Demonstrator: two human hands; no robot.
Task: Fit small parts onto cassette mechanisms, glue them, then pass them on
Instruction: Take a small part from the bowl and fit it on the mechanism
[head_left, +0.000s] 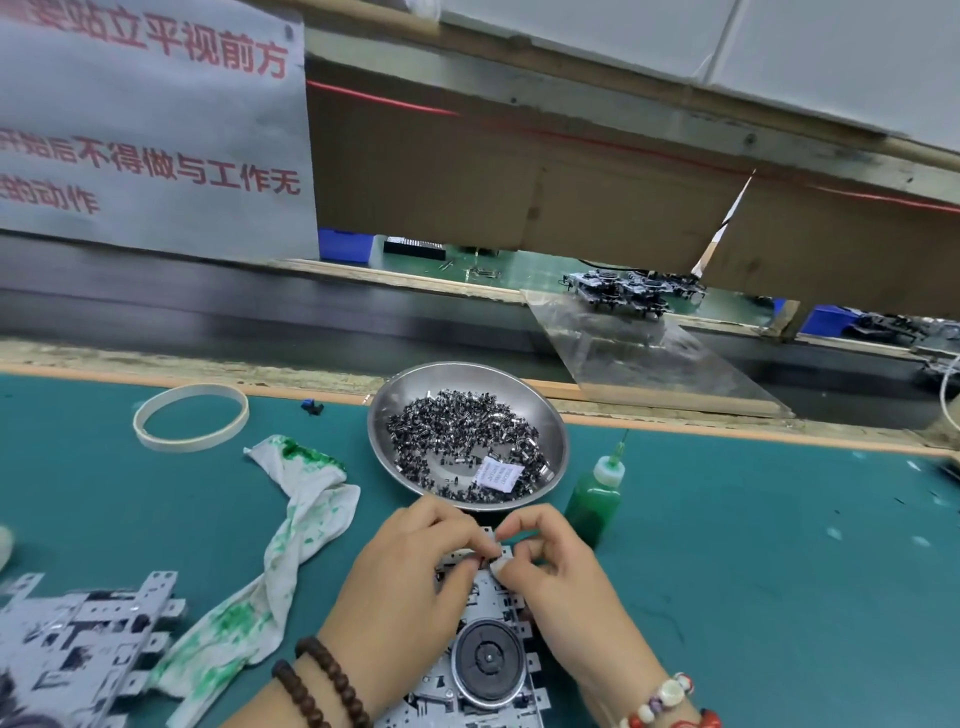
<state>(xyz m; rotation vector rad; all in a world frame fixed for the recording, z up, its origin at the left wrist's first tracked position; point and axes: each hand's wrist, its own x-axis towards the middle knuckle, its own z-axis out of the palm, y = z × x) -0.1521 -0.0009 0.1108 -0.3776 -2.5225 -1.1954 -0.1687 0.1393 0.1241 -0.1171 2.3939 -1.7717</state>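
Note:
A metal cassette mechanism (483, 660) with a round black flywheel lies on the green mat in front of me. My left hand (410, 582) and my right hand (561, 577) meet over its far end, fingertips curled and pinching a small part against the mechanism there. The part itself is mostly hidden by my fingers. A steel bowl (550, 415) just beyond holds several small black and silver parts and a white paper slip. A green glue bottle (595, 499) with a needle tip stands upright to the right of my hands.
A stack of other mechanisms (78, 639) lies at the lower left. A white rag (291, 525) stained green sits between it and my hands. A tape ring (191, 417) lies at the back left. A dark conveyor belt (260, 312) runs beyond the mat, with more mechanisms (628, 291) across it.

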